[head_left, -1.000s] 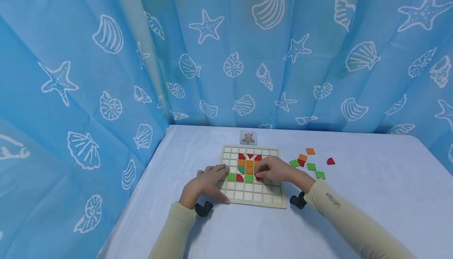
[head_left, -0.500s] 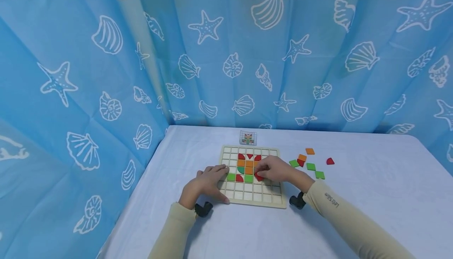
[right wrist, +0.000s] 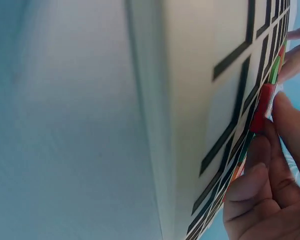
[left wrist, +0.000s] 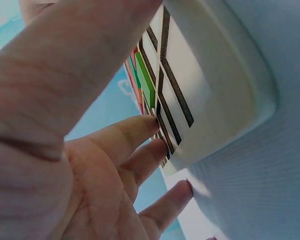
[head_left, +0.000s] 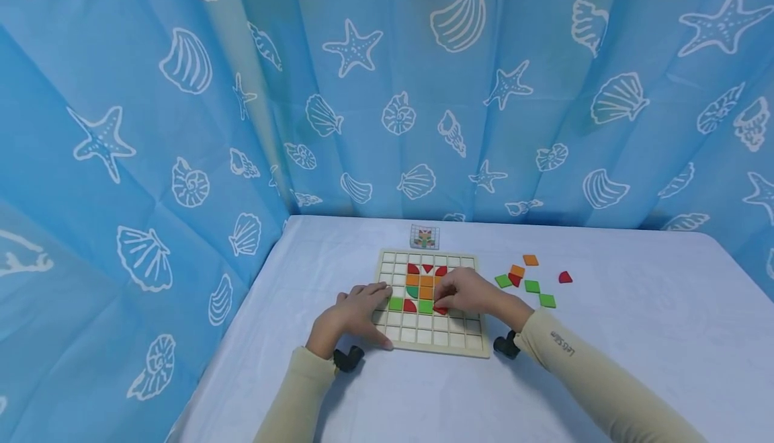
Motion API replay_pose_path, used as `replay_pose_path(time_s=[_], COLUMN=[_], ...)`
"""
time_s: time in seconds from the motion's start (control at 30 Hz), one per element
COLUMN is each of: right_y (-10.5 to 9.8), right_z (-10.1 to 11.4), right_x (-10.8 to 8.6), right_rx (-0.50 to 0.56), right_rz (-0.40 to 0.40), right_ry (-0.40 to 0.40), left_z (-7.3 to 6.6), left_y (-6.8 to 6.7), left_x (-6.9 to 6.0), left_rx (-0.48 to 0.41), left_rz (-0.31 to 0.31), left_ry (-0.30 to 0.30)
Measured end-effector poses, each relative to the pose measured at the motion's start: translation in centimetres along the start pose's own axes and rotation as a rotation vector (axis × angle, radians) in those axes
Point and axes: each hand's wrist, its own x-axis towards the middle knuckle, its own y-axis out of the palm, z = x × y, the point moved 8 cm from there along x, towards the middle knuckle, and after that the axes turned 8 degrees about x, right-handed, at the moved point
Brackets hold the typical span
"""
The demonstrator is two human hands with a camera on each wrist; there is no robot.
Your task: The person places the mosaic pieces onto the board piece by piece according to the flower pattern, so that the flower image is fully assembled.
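A pale gridded board [head_left: 423, 349] lies on the table, with red, orange and green tiles in its middle cells. The left hand [head_left: 357, 312] rests spread on the board's left side, fingertips on its edge in the left wrist view. Between thumb and fingers, the right hand [head_left: 468, 292] pinches a red piece [right wrist: 261, 107] at the board, just right of a green square tile [head_left: 425, 306]. In the right wrist view that piece stands slightly above the grid, close to a green tile [right wrist: 274, 70]. Part of the board's right side is hidden under the right hand.
Loose tiles lie right of the board: orange ones [head_left: 530, 259], green ones [head_left: 547, 300] and a red one [head_left: 565, 277] among them. A small patterned card [head_left: 424, 236] lies beyond the board. A blue curtain [head_left: 387, 127] hangs behind the white table [head_left: 423, 403].
The right hand's red piece has shifted slightly toward the near side and now shows lower beneath the fingers, beside the green tile. The left hand has stayed in place.
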Motion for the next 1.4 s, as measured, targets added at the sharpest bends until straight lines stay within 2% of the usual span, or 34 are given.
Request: replay_pose_path(time_s=[0.13,0.57,0.83,1.2,1.4], right_y=[0.1,0.3,0.7,0.9,-0.2], right_z=[-0.1,-0.5,-0.7,-0.7,-0.5], right_x=[-0.4,-1.1,-0.8,-1.2,-1.2], right_rx=[-0.018,0.034,0.014,0.062,0.092], right_rz=[0.008,0.032,0.022,-0.007,-0.015], right_ry=[0.009,0.082,0.049,0.074,0.097], left_z=[-0.2,-0.2,-0.3,-0.1,0.1], left_y=[0.1,0.2,-0.3,0.1,0.1], left_x=[-0.1,-0.1,-0.3,-0.3,0.2], left_rx=[-0.008,-0.007,0.005,-0.009,0.003], left_rz=[0.004,0.006,-0.001,-0.011,-0.013], left_ry=[0.004,-0.002,-0.003,0.005,-0.001])
